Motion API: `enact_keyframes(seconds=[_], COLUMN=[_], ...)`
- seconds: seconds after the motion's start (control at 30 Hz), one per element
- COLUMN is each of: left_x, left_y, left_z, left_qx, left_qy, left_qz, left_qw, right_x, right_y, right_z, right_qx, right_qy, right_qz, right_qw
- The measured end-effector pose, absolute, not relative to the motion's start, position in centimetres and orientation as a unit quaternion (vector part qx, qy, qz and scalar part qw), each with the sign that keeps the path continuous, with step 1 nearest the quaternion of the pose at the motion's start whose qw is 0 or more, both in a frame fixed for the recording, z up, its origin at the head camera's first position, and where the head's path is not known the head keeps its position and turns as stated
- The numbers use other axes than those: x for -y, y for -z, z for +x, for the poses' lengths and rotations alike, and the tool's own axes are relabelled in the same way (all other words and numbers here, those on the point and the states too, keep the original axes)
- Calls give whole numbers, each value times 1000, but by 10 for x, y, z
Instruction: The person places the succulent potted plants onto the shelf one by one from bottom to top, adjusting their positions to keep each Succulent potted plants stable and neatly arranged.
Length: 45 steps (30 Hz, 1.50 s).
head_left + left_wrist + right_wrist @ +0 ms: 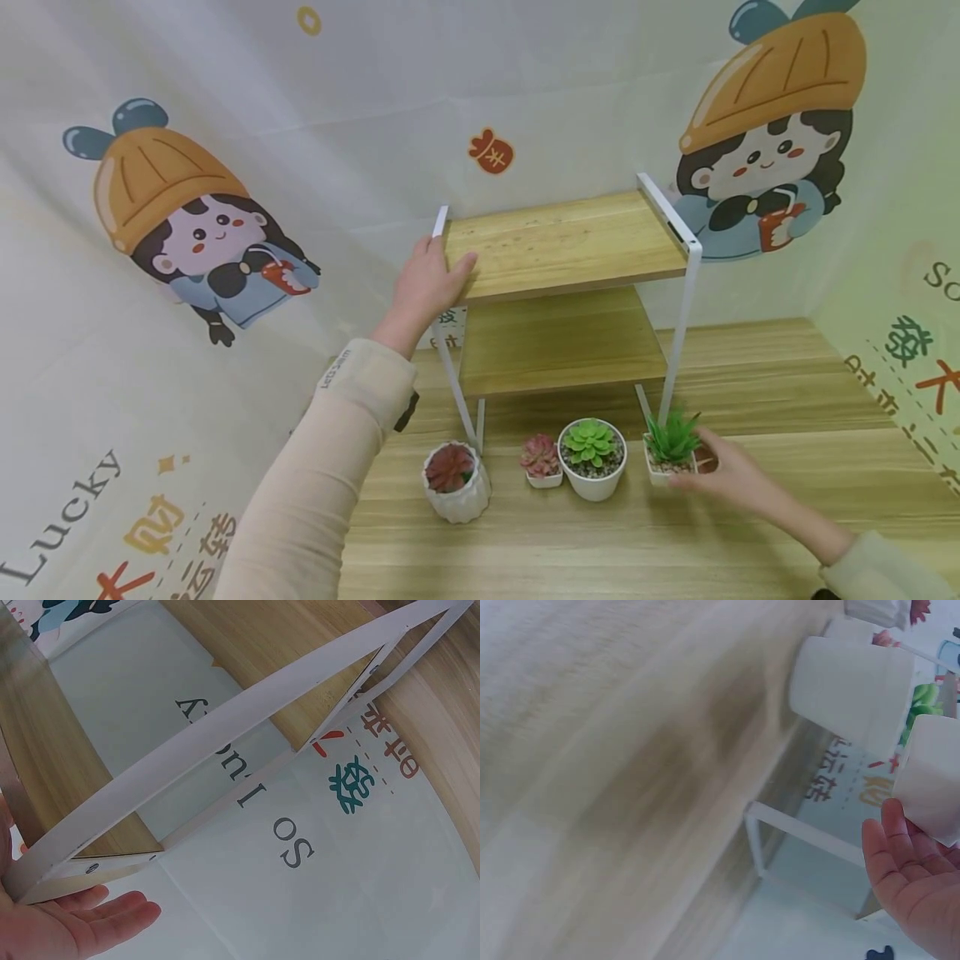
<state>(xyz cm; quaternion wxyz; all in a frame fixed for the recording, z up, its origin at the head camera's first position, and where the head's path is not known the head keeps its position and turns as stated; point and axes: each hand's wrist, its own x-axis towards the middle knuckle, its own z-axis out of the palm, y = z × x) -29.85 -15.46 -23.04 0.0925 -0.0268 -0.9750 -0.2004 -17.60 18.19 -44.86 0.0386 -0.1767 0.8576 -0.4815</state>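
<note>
My left hand (429,279) grips the near left corner of a two-tier wooden shelf (570,242) with a white metal frame. Its thumb lies over the top board, and its fingers (120,919) reach past the white frame (195,750) in the left wrist view. Down at the shelf's right front leg, my right hand (723,477) holds a small spiky green succulent (672,435) by its white pot (934,780), thumb on the near side. In the right wrist view that pot is held above the wooden table.
In front of the shelf stand a round white pot with a green succulent (591,458), a small pink succulent (542,460) and a ribbed white pot (459,492) with a dark red plant. The wooden table (570,550) meets a printed cloth backdrop (367,142) behind and at both sides.
</note>
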Motion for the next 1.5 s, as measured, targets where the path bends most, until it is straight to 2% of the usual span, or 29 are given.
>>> enact_keyframes(seconds=[0.47, 0.8, 1.5], left_x=[157, 156, 152], left_y=[231, 229, 230], left_z=[-302, -303, -303], left_qx=[976, 977, 978], left_qy=[183, 185, 179], left_qz=[-33, -30, -26], left_qw=[109, 106, 105], right_x=[-159, -132, -75], right_y=[409, 391, 379], right_z=[-192, -217, -263], right_qx=[-879, -855, -848], right_qy=[440, 480, 494], right_qz=[-184, -194, -191], right_qw=[-17, 13, 3])
